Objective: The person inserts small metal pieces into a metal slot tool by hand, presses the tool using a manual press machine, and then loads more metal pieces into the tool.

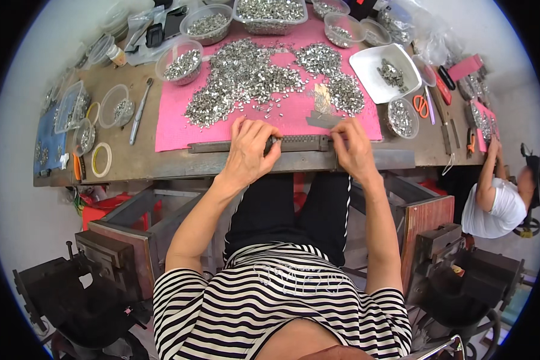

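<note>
I see L hand (249,153) curled over the dark metal bar (300,143) at table's near edge, fingers clamped on it. R hand (353,150) at bar's 3 o'clock end, fingertips pinched together on it. Pile of small metal pieces (246,78) on pink mat (174,129) at 12 o'clock.

bare pink mat (174,135) left of hands, metal-piece heaps (246,78) behind, bowls (183,63) crowding far edge
</note>
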`<state>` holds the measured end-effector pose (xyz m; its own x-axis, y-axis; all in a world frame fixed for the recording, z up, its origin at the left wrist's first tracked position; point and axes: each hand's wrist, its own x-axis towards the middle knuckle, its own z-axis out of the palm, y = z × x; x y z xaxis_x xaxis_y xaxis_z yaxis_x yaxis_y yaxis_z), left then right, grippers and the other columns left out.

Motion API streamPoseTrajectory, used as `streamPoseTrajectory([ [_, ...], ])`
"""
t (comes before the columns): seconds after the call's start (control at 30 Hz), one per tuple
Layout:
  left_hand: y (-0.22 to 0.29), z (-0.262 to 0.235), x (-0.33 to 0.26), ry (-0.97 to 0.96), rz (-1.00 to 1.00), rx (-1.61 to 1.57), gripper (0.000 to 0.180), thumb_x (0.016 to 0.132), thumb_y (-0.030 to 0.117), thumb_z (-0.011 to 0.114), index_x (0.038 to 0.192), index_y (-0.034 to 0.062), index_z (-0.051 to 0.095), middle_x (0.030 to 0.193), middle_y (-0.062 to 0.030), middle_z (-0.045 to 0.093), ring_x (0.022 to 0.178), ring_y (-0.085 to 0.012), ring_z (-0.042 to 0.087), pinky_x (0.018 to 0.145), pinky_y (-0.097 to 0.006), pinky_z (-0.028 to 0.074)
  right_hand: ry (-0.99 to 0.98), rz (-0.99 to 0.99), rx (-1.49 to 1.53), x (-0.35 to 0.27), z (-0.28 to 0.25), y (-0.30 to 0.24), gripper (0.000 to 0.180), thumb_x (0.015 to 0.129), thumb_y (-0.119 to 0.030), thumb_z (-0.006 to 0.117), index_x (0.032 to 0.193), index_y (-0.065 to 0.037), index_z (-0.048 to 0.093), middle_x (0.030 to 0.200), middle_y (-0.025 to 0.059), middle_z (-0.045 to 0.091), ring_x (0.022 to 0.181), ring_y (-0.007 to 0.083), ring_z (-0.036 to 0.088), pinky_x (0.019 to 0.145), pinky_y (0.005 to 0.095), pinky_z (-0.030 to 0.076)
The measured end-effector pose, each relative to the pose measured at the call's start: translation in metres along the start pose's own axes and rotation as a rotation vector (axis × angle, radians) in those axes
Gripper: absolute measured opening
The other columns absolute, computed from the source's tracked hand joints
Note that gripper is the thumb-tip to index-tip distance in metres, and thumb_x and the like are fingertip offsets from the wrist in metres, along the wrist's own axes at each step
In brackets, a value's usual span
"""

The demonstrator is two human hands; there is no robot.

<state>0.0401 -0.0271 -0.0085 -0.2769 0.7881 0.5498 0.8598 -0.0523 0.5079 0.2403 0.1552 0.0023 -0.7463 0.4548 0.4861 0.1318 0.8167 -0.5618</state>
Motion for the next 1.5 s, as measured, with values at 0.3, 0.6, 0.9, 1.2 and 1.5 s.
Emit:
streamPoseTrajectory([
  [0.3,-0.001,0.002,-0.005,0.073,-0.078,-0.061,0.016,0.085,0.009,0.074,0.099,0.0068,0.067,0.094,-0.0041,0.067,0.095,-0.0236,0.063,0.111,-0.051,0.033,-0.109,-0.267,-0.173,0.007,0.011,-0.017,0.019,0.08,0.001,0.07,0.095,-0.002,0.059,0.097,0.0119,0.057,0.088,0.0309,0.057,0.077,0.0409,0.045],
  [0.6,-0.034,-0.03,-0.003,0.231,-0.246,0.177,0.013,0.088,0.009,0.071,0.101,0.0112,0.07,0.086,0.0005,0.068,0.086,-0.0193,0.061,0.095,-0.042,0.035,-0.12,-0.373,-0.295,-0.003,0.009,-0.019,0.026,0.08,-0.001,0.071,0.105,0.002,0.065,0.108,0.0134,0.062,0.097,0.0316,0.061,0.083,0.0419,0.049],
  [0.9,-0.045,-0.03,0.008,0.126,-0.183,0.247,0.008,0.087,0.016,0.074,0.093,0.0142,0.071,0.083,0.001,0.065,0.085,-0.0211,0.058,0.094,-0.045,0.034,-0.041,-0.433,-0.44,-0.027,0.012,-0.007,0.041,0.082,-0.004,0.074,0.123,-0.003,0.067,0.128,0.0129,0.062,0.114,0.0314,0.061,0.096,0.0459,0.047],
  [1.2,-0.053,-0.028,0.012,0.048,-0.171,0.269,0.008,0.087,0.021,0.077,0.09,0.0147,0.074,0.084,0.0013,0.065,0.087,-0.0203,0.058,0.096,-0.045,0.033,0.082,-0.336,-0.277,0.0,0.016,-0.021,0.031,0.079,-0.002,0.075,0.11,-0.006,0.071,0.119,0.0125,0.065,0.106,0.0327,0.061,0.09,0.0445,0.047],
  [1.5,-0.052,-0.037,0.002,0.048,-0.218,0.221,0.006,0.087,0.018,0.076,0.091,0.0141,0.074,0.082,0.0016,0.062,0.086,-0.0198,0.058,0.094,-0.044,0.034,-0.028,-0.212,0.017,0.088,0.112,-0.046,0.013,0.084,-0.002,0.072,0.097,-0.005,0.073,0.09,0.0115,0.058,0.091,0.0312,0.058,0.08,0.0419,0.049],
])
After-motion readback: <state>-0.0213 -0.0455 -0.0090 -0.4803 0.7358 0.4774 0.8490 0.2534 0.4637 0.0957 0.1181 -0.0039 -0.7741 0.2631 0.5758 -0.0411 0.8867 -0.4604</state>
